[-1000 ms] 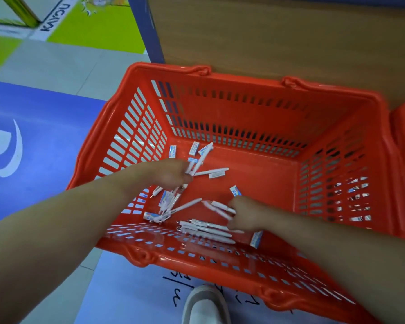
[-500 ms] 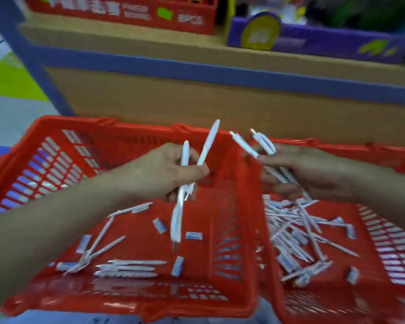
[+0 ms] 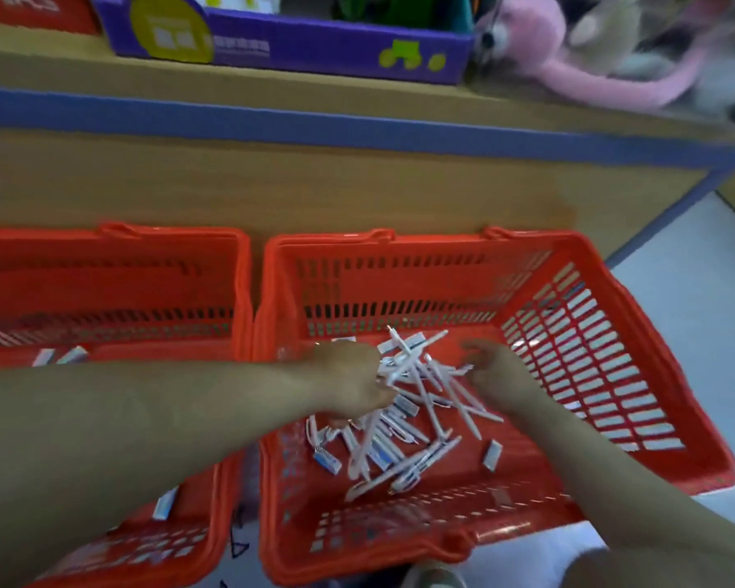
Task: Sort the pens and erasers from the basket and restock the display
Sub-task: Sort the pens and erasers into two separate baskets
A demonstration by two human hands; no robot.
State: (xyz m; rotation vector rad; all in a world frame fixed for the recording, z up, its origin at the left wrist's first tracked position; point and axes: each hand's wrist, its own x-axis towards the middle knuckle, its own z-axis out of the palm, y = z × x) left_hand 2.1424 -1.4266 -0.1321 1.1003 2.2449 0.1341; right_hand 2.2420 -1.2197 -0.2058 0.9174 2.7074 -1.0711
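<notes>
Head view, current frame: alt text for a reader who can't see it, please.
The left hand and right hand reach into the right red basket over a pile of white pens and small erasers. A second red basket sits beside it, before a wooden shelf.

Right basket (image 3: pixel 399 290) open above; pen pile (image 3: pixel 404 422) crowds its floor.

red baskets (image 3: pixel 421 244) 2 | left hand (image 3: pixel 351 381) 1, right hand (image 3: pixel 491 367) 1 | pens (image 3: pixel 431 407) roughly 15, heap blurred | erasers (image 3: pixel 492 454) at least 6 | purple box (image 3: pixel 315 48) 1 | pink plush (image 3: pixel 569 74) 1
</notes>
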